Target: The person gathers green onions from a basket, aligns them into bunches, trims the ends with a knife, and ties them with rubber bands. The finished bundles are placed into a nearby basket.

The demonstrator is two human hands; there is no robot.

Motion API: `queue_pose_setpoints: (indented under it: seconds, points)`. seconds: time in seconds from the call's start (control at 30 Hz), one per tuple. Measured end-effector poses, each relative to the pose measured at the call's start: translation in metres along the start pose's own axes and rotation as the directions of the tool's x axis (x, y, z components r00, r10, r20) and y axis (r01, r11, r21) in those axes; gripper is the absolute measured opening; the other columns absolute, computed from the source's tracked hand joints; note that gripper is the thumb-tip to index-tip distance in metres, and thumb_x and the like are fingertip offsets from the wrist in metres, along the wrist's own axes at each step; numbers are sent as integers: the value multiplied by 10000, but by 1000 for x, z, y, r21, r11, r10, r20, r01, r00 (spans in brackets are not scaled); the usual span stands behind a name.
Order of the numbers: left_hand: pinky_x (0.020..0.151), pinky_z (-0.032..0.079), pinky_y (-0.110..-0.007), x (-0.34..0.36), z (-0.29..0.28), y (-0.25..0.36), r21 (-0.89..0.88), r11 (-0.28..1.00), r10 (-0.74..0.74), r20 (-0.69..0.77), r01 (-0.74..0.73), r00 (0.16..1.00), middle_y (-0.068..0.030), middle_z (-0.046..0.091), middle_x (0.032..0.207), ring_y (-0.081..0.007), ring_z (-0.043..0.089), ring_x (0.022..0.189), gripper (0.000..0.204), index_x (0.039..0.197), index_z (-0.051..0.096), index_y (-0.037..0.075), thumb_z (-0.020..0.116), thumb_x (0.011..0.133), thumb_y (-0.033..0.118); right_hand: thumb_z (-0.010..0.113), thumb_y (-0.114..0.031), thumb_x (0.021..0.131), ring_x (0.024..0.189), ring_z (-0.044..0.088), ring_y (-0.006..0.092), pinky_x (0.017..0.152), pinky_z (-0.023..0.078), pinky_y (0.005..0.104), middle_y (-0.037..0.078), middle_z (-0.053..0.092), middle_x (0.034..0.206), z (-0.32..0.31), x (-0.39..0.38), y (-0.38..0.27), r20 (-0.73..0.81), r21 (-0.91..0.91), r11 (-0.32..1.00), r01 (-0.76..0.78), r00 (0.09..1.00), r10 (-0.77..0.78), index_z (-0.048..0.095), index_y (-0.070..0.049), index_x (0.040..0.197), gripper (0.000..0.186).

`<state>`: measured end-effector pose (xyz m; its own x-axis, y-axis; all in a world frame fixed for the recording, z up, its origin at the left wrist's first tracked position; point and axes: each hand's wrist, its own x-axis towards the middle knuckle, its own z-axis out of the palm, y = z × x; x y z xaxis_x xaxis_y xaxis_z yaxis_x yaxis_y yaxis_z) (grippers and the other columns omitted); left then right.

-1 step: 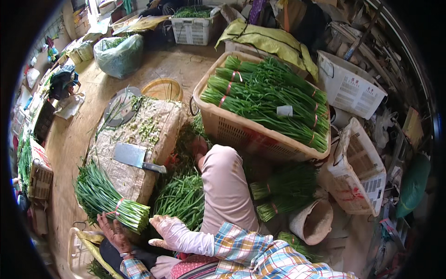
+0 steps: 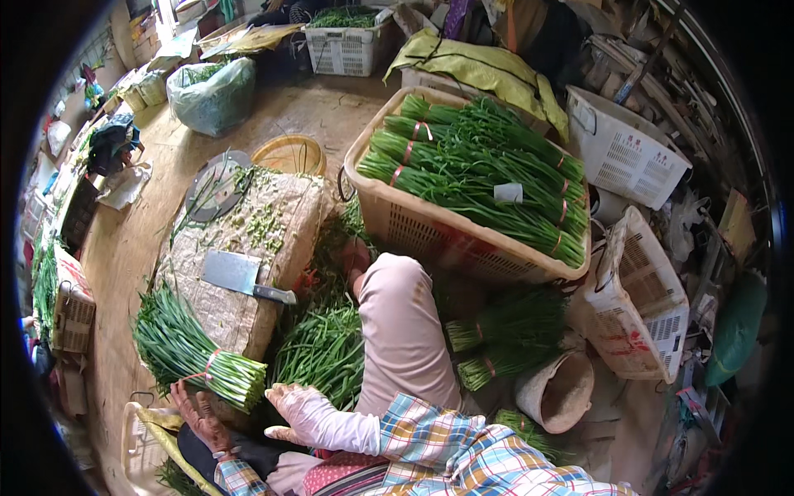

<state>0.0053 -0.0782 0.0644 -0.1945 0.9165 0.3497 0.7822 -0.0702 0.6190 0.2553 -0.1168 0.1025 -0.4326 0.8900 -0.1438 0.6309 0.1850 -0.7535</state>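
My left hand (image 2: 198, 413), in a brown glove, lies flat with its fingers against the underside of a tied bundle of green chives (image 2: 186, 347). The bundle rests across the near corner of a cloth-wrapped chopping block (image 2: 273, 219). My right hand (image 2: 302, 409), in a pale glove, has its fingers spread just beside the bundle's cut end and grips nothing. A cleaver (image 2: 240, 277) with a dark handle lies flat on the block. Loose chives (image 2: 322, 347) are heaped between the block and my knee in pink trousers (image 2: 401, 331).
A tan plastic basket (image 2: 463, 244) full of tied chive bundles stands beyond my knee, with two more bundles (image 2: 504, 343) on the floor below it. White crates (image 2: 633, 157) stand at the right, a round woven basket (image 2: 289, 153) and a green sack (image 2: 211, 95) behind the block.
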Motion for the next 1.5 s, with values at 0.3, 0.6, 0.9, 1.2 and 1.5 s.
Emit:
queue_pose_setpoints:
  seconds: [0.3,0.6,0.9,1.2,1.5]
  points:
    - [756,460,-316,-69,-13,-13,-464,699,-503,223,545,835,-40,534,1234,-182,571,1062,458,1236,540,96,473,961,455,641,-489,784,1055,550,327,852,461,437,178,536,1152,15,-3,-5,46,-15,1000,4,999,-3,488,4,1187,655]
    - [802,454,-365,-75,-12,-5,-556,474,-643,312,683,700,-57,596,1138,-209,575,1038,483,1192,564,68,510,939,477,655,-499,781,1015,569,357,852,466,451,195,572,1081,25,4,14,24,-1,999,-47,999,47,504,2,1162,647]
    - [851,418,-450,-66,26,8,-596,-48,-732,567,802,378,-87,573,1060,-253,543,971,638,1032,568,79,539,819,680,701,-451,800,1078,571,384,949,443,424,277,582,1148,19,48,54,-302,369,926,-83,931,204,481,83,1238,725]
    - [873,441,-433,-70,33,-1,-678,-211,-695,610,704,380,-46,651,1041,-214,581,1011,602,1076,615,107,460,878,654,756,-672,570,1168,528,360,911,465,481,244,434,1354,39,140,-50,70,-285,922,-261,954,292,213,-23,1447,1219]
    - [934,411,-502,-71,52,-7,-647,-170,-778,551,743,301,-123,588,1190,-283,547,1099,594,1249,522,78,471,913,565,754,-65,745,949,617,148,834,512,298,72,640,1100,1,135,4,322,875,404,-268,944,-73,471,-50,1270,596]
